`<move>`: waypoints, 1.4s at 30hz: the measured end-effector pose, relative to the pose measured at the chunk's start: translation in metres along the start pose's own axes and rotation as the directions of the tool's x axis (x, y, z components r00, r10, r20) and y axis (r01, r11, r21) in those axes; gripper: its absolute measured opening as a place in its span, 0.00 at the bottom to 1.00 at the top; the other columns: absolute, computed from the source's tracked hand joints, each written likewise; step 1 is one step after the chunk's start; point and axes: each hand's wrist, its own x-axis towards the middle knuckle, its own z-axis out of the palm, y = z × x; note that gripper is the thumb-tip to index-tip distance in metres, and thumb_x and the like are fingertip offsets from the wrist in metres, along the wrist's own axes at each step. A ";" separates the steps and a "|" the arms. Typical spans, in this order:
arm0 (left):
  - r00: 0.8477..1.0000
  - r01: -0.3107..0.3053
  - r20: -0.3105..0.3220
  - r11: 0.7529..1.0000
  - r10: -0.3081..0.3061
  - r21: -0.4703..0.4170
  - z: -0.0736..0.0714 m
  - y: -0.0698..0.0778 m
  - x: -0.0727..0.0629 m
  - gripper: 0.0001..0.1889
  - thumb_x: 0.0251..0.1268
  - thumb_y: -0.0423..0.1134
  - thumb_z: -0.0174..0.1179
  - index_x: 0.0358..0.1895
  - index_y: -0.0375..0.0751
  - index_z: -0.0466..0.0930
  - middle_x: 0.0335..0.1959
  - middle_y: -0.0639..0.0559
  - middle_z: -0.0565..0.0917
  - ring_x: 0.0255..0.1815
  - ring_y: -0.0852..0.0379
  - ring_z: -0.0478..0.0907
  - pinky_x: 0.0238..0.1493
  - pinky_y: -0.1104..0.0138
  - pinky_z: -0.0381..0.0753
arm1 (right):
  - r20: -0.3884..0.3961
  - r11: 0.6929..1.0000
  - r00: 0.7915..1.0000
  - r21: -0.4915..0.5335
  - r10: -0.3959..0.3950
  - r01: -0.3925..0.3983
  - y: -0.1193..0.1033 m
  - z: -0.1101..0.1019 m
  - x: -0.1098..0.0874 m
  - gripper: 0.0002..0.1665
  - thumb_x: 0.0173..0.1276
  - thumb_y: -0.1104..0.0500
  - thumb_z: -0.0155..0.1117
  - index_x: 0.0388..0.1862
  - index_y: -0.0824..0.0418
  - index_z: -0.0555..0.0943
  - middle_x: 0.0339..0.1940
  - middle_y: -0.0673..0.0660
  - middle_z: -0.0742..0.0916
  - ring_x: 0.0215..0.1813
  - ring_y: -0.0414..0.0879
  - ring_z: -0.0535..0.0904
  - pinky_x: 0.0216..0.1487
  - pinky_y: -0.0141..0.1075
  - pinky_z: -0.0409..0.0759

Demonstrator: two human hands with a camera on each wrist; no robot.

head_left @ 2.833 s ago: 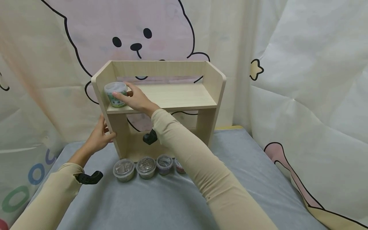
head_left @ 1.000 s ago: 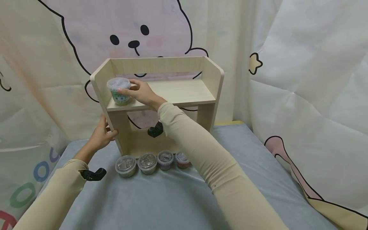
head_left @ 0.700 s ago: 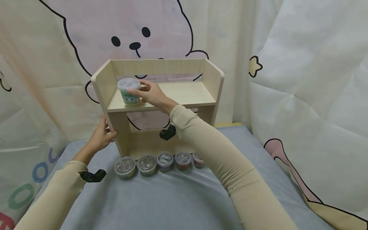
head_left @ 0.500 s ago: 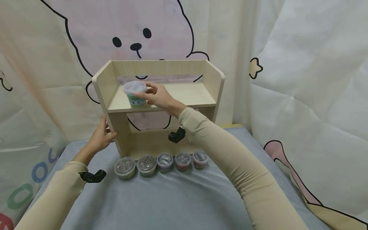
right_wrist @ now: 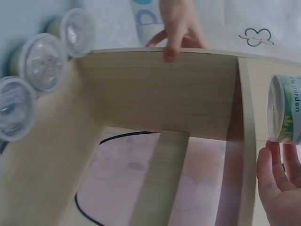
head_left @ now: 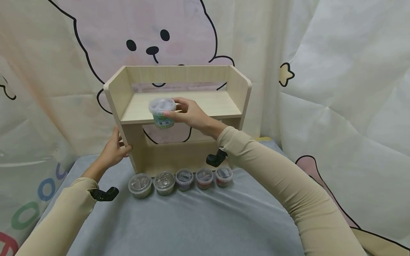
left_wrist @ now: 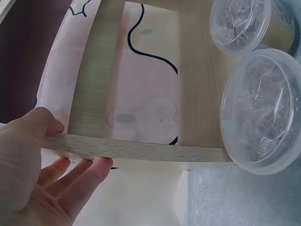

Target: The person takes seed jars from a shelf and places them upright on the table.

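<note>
My right hand (head_left: pixel 193 115) pinches a clear-lidded plastic tub (head_left: pixel 162 113) with a green printed label between thumb and fingers. Upright, the tub overlaps the front edge of the upper board of a pale wooden shelf unit (head_left: pixel 205 103) in the head view. In the right wrist view the label (right_wrist: pixel 296 106) faces the camera, partly cut off by the frame. My left hand (head_left: pixel 112 151) grips the unit's left side panel; in the left wrist view, the thumb lies on one side of the panel edge (left_wrist: pixel 141 149) and the fingers (left_wrist: pixel 87 188) on the other.
Several lidded tubs (head_left: pixel 140 186) stand in a row on the grey cloth (head_left: pixel 179 224) along the unit's front base. The nearest one (left_wrist: pixel 263 113) sits by the left panel. A curtain with cartoon drawings (head_left: pixel 256 46) hangs behind the unit.
The tub with the green label has moved from the left end of the upper board rightward and out toward the front edge, held by my right hand. My left hand stays on the side panel.
</note>
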 end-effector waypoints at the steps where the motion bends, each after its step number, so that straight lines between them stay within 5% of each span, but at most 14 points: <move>1: 1.000 0.003 -0.001 1.000 -0.003 0.001 0.000 0.000 0.000 0.53 0.69 0.26 0.55 0.81 0.62 0.26 0.74 0.18 0.58 0.63 0.17 0.71 0.34 0.56 0.86 | 0.003 1.000 1.000 0.000 -0.002 0.002 0.001 -0.001 -0.004 0.33 0.74 0.56 0.60 0.76 0.58 0.67 0.63 0.59 0.82 0.61 0.48 0.81 0.59 0.40 0.84; 9: 1.000 0.015 -0.003 1.000 -0.015 -0.009 0.000 -0.002 0.000 0.52 0.69 0.27 0.56 0.82 0.62 0.28 0.75 0.19 0.58 0.64 0.18 0.70 0.34 0.59 0.85 | 0.015 0.998 0.998 0.015 -0.061 0.060 0.013 -0.008 -0.027 0.32 0.74 0.61 0.59 0.75 0.63 0.67 0.62 0.64 0.81 0.60 0.49 0.81 0.60 0.42 0.84; 12: 1.000 0.012 -0.007 1.000 -0.012 -0.010 0.001 -0.002 0.001 0.51 0.69 0.27 0.55 0.82 0.61 0.29 0.74 0.19 0.58 0.64 0.17 0.70 0.34 0.58 0.86 | 0.028 0.996 0.996 0.032 -0.079 0.078 0.019 -0.011 -0.034 0.42 0.71 0.44 0.65 0.75 0.64 0.66 0.63 0.66 0.80 0.60 0.51 0.81 0.59 0.41 0.84; 15: 1.000 0.014 -0.010 1.000 -0.014 -0.007 0.001 -0.001 0.000 0.51 0.69 0.26 0.55 0.82 0.60 0.29 0.74 0.18 0.58 0.65 0.17 0.69 0.34 0.56 0.86 | 0.050 0.996 0.995 0.044 -0.084 0.082 0.026 -0.013 -0.041 0.62 0.55 0.26 0.69 0.75 0.66 0.66 0.64 0.68 0.80 0.60 0.51 0.80 0.59 0.42 0.84; 18: 1.000 0.011 -0.010 1.000 -0.011 -0.009 0.002 -0.001 0.001 0.51 0.70 0.26 0.54 0.82 0.60 0.29 0.74 0.17 0.58 0.66 0.17 0.68 0.34 0.57 0.86 | 0.059 0.995 0.994 0.051 -0.087 0.084 0.033 -0.014 -0.047 0.72 0.44 0.20 0.69 0.75 0.67 0.65 0.63 0.69 0.79 0.60 0.50 0.80 0.59 0.44 0.85; 30: 1.000 0.012 -0.019 1.000 -0.013 -0.015 0.001 -0.003 0.001 0.53 0.69 0.27 0.55 0.81 0.65 0.26 0.74 0.18 0.58 0.65 0.17 0.69 0.32 0.62 0.85 | 0.015 0.997 1.000 0.076 -0.015 0.014 0.057 -0.026 -0.070 0.65 0.48 0.26 0.73 0.73 0.68 0.68 0.62 0.70 0.81 0.57 0.43 0.81 0.58 0.39 0.84; 37: 1.000 0.005 -0.024 1.000 -0.005 -0.025 0.002 -0.003 0.000 0.54 0.68 0.26 0.55 0.82 0.65 0.27 0.73 0.18 0.59 0.63 0.17 0.71 0.31 0.64 0.84 | -0.010 0.998 0.999 0.049 0.031 -0.031 0.066 -0.034 -0.085 0.37 0.70 0.56 0.69 0.74 0.66 0.68 0.64 0.69 0.81 0.61 0.45 0.81 0.60 0.33 0.82; 42: 1.000 -0.002 -0.027 1.000 0.002 -0.024 0.002 -0.004 0.000 0.53 0.68 0.25 0.55 0.82 0.64 0.27 0.73 0.18 0.59 0.63 0.17 0.71 0.30 0.63 0.84 | -0.021 0.997 0.997 0.029 0.070 -0.069 0.072 -0.039 -0.094 0.34 0.71 0.67 0.63 0.75 0.65 0.67 0.65 0.69 0.81 0.61 0.45 0.81 0.60 0.33 0.81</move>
